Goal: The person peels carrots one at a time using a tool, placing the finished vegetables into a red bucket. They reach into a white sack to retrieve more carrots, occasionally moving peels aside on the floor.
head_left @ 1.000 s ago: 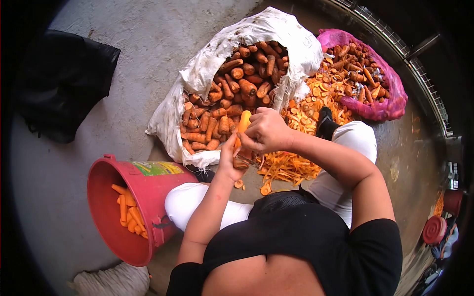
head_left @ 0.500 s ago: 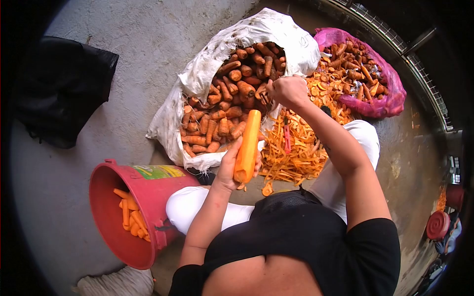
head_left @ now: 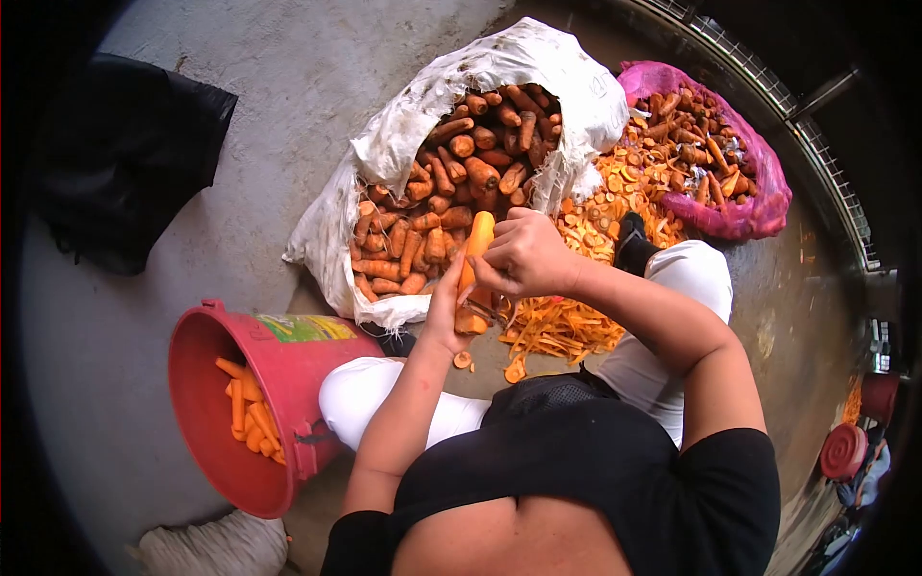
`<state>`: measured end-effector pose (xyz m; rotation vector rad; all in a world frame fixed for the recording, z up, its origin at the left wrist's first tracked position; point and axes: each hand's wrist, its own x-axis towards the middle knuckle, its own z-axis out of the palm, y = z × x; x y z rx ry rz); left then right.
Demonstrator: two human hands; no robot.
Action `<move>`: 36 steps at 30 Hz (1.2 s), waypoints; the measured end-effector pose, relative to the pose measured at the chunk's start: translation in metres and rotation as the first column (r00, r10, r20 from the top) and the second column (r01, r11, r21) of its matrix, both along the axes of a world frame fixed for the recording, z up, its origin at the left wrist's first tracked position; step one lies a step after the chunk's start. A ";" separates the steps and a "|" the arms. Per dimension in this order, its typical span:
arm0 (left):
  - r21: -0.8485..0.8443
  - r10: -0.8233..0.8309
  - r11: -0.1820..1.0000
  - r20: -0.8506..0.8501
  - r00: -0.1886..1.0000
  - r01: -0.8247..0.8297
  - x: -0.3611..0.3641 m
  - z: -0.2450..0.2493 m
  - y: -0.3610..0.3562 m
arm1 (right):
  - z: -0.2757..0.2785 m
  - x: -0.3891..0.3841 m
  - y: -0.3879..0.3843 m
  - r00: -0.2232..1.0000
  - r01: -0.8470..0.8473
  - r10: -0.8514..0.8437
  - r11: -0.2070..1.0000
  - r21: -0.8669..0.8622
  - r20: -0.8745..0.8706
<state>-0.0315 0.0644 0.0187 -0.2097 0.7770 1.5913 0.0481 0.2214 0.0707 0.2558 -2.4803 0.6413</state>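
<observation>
A peeled, bright orange carrot [head_left: 480, 230] is held in my left hand [head_left: 448, 312], its thick end toward me. My right hand [head_left: 526, 254] is closed close against the carrot's right side, around a peeler [head_left: 479, 309] that is mostly hidden; only a small dark part shows across the carrot's lower part. Beyond both hands, a white sack [head_left: 384, 154] lies open, full of unpeeled carrots [head_left: 437, 245]. Orange peelings [head_left: 567, 326] are heaped on the floor below and to the right of my right hand.
A red bucket [head_left: 317, 360] with peeled carrots [head_left: 252, 408] lies tilted at the left. A pink sack [head_left: 759, 206] of carrots is at the upper right, beside cut carrot ends [head_left: 615, 197]. Black cloth [head_left: 144, 154] lies far left. A pale sack [head_left: 216, 547] is at the bottom left.
My right hand has come down and toward me, from above the carrot's far end to its side. The carrot's near end has drawn slightly closer to me.
</observation>
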 end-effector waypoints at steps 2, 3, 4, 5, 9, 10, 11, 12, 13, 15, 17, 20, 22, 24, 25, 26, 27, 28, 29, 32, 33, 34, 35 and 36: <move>0.042 -0.017 0.999 0.010 1.000 0.016 -0.003 -0.010 -0.003 | 0.000 0.000 0.004 1.000 0.013 -0.013 0.999 0.033 0.005; 0.042 -0.027 0.999 -0.004 1.000 0.027 -0.003 -0.007 -0.001 | 0.000 -0.002 0.005 1.000 0.015 -0.015 0.999 0.050 0.008; 0.041 -0.035 0.999 -0.017 0.999 0.036 -0.003 -0.004 0.000 | -0.003 -0.003 0.008 0.999 0.040 -0.041 0.999 0.016 0.009; 0.038 -0.044 0.998 -0.030 0.999 0.045 -0.003 -0.001 0.000 | -0.008 -0.005 0.012 0.998 0.067 -0.067 0.998 -0.019 0.011; -0.043 -0.114 0.993 -0.196 0.974 0.108 0.007 0.024 0.002 | -0.019 -0.011 0.047 0.947 0.322 -0.322 0.947 -0.009 0.003; 0.043 -0.152 0.986 -0.188 0.970 0.163 0.008 0.026 0.001 | -0.020 -0.012 0.062 0.917 0.398 -0.399 0.917 0.020 0.019; 0.130 -0.191 0.968 -0.184 0.964 0.216 0.008 0.026 -0.001 | -0.019 -0.016 0.080 0.806 0.534 -0.522 0.845 0.035 0.280; 0.214 -0.230 0.940 -0.183 0.956 0.267 0.008 0.027 -0.002 | -0.018 -0.018 0.096 0.618 0.649 -0.592 0.756 0.089 0.518; 0.216 -0.239 0.939 -0.157 0.958 0.269 0.010 0.030 -0.003 | -0.020 -0.015 0.110 0.589 0.691 -0.660 0.711 0.133 0.466; 0.294 -0.233 0.920 -0.125 0.964 0.260 0.007 0.027 -0.004 | -0.025 -0.011 0.122 0.512 0.783 -0.821 0.567 0.255 0.253; 0.249 -0.181 0.949 -0.065 0.981 0.191 0.005 0.026 -0.003 | -0.029 -0.014 0.118 0.541 0.799 -0.755 0.598 0.052 0.370; 0.007 -0.029 1.000 -0.004 1.000 0.029 0.009 0.035 0.005 | -0.001 -0.018 0.085 0.656 0.715 -0.500 0.652 -0.253 0.566; -0.112 0.048 0.992 -0.046 0.998 -0.053 0.010 0.037 0.010 | 0.001 -0.019 0.068 0.776 0.593 -0.417 0.737 -0.324 0.472; 0.004 0.011 1.000 -0.055 0.998 -0.011 0.004 0.019 0.006 | 0.013 -0.014 0.053 0.803 0.509 -0.344 0.821 -0.259 0.487; 0.099 -0.022 0.995 -0.031 0.999 0.025 -0.001 0.008 0.003 | 0.014 -0.012 0.045 0.891 0.399 -0.280 0.858 -0.322 0.357; 0.193 -0.058 0.979 -0.011 0.998 0.060 -0.004 -0.002 0.000 | 0.016 -0.009 0.040 0.906 0.352 -0.232 0.877 -0.327 0.354; 0.139 -0.043 0.989 -0.089 0.995 0.055 -0.002 0.000 0.001 | 0.015 -0.007 0.034 0.914 0.327 -0.222 0.899 -0.292 0.340; 0.124 -0.007 0.992 -0.069 0.998 0.016 -0.001 0.003 0.000 | 0.012 -0.005 0.029 0.921 0.304 -0.213 0.917 -0.258 0.328; 0.106 0.028 0.994 -0.048 0.998 -0.023 0.001 0.006 0.000 | 0.005 -0.005 0.024 0.938 0.264 -0.207 0.946 -0.187 0.277; -0.009 0.060 0.998 -0.025 0.998 -0.060 0.002 0.010 0.003 | 0.007 -0.001 0.009 0.977 0.147 -0.130 0.985 -0.092 0.170; -0.036 0.056 0.998 -0.013 0.998 -0.057 0.005 0.017 0.004 | 0.006 -0.001 0.004 0.982 0.113 -0.101 0.991 -0.066 0.158; -0.064 0.053 0.997 -0.001 0.999 -0.053 0.007 0.020 0.004 | 0.004 -0.001 -0.001 0.986 0.091 -0.082 0.994 -0.053 0.146; 0.018 0.000 1.000 -0.030 1.000 0.001 0.003 0.006 -0.002 | 0.001 -0.002 -0.004 0.989 0.069 -0.063 0.997 -0.041 0.134; 0.033 0.004 0.999 -0.035 0.999 -0.003 0.003 0.003 -0.004 | -0.001 -0.002 -0.006 0.992 0.047 -0.043 0.999 -0.027 0.123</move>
